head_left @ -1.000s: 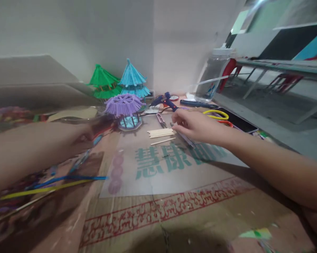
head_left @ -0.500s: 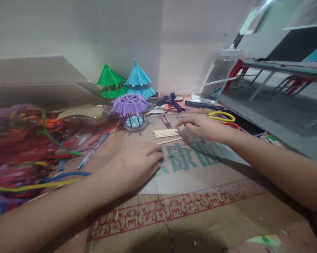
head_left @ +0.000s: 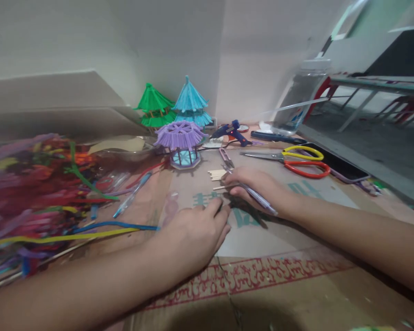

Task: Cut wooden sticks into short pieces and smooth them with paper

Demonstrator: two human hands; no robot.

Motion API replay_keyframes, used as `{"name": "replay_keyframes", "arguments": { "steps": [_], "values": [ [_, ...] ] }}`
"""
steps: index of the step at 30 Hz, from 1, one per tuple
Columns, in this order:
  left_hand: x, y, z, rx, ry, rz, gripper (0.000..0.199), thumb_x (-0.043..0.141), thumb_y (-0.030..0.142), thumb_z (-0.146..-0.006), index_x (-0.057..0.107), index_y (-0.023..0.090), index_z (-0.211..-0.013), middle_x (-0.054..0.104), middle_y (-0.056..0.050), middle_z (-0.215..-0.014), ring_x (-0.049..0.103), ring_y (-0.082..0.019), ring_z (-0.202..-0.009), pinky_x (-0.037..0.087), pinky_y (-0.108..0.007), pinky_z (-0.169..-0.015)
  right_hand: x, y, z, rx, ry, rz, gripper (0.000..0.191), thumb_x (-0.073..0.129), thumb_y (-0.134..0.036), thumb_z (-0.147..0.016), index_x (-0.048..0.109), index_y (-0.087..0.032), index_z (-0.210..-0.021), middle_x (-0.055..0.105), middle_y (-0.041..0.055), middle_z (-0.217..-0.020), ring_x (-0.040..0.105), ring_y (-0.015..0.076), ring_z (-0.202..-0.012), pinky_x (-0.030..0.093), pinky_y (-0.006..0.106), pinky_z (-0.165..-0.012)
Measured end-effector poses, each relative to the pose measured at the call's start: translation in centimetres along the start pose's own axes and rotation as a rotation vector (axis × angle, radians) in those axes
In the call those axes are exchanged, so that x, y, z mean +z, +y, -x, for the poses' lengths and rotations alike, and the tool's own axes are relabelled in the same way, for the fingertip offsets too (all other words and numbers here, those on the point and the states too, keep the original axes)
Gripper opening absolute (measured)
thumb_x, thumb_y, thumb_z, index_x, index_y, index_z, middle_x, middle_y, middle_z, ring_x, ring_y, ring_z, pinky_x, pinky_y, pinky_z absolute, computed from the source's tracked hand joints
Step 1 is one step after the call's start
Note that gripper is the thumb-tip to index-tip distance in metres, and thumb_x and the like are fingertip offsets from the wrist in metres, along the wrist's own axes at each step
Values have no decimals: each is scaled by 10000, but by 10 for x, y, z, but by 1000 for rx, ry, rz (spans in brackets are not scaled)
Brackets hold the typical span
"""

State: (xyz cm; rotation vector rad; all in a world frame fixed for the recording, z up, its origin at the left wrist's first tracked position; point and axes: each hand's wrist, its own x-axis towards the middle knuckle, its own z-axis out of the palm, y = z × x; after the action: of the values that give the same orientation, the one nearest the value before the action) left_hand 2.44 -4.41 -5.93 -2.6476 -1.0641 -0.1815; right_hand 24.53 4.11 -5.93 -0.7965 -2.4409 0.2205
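My right hand (head_left: 265,186) is closed around a clear, purplish pen (head_left: 260,200), which slants across the palm side with its tip pointing away from me. Just under its fingertips lies a single thin wooden stick (head_left: 222,187). Behind that, a small row of short wooden sticks (head_left: 215,174) is partly covered by the hand. My left hand (head_left: 200,230) rests low over the printed board (head_left: 279,236), fingers curled together; whatever is inside them is hidden. A pink-handled thread snipper (head_left: 224,156) lies past the sticks.
Scissors (head_left: 286,158) with yellow and red handles lie beside a dark phone (head_left: 337,163). Farther back are a blue glue gun (head_left: 232,133) and purple (head_left: 181,135), blue (head_left: 191,99) and green (head_left: 154,103) little pavilions. Colourful pipe cleaners (head_left: 37,193) and a blue pen (head_left: 133,195) are left.
My right hand has drawn back toward me and now holds the pen, uncovering the scissors. My left hand has curled its fingers more. The view has shifted slightly left.
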Motion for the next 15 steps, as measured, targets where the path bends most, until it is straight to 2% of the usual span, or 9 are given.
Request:
{"name": "replay_keyframes", "arguments": {
  "steps": [3,5,15],
  "values": [
    [-4,-2,-2,-23,-30,23,421,371,333,-1071,568,168,-1404,635,-121,-1370,720,-225,-803,564,-348,-573,2,4,0,-82,-28,65,341,458,-374,-1035,704,-165,-1145,751,123,-1003,686,243,-897,525,361,-796],
    [-6,-2,-3,-40,-74,28,436,354,354,-1075,549,180,-1424,608,-126,-1422,727,-224,-783,567,-354,-568,2,5,0,-84,-48,84,350,458,-381,-1041,709,-171,-1166,757,120,-1006,693,235,-897,529,346,-785],
    [-4,-4,-4,-3,-103,61,464,325,338,-1073,547,140,-1429,591,-180,-1453,738,-245,-783,566,-377,-590,0,2,2,3,-57,71,301,488,-340,-1027,721,-181,-1130,750,117,-1005,695,240,-912,521,339,-786]
  ]
}}
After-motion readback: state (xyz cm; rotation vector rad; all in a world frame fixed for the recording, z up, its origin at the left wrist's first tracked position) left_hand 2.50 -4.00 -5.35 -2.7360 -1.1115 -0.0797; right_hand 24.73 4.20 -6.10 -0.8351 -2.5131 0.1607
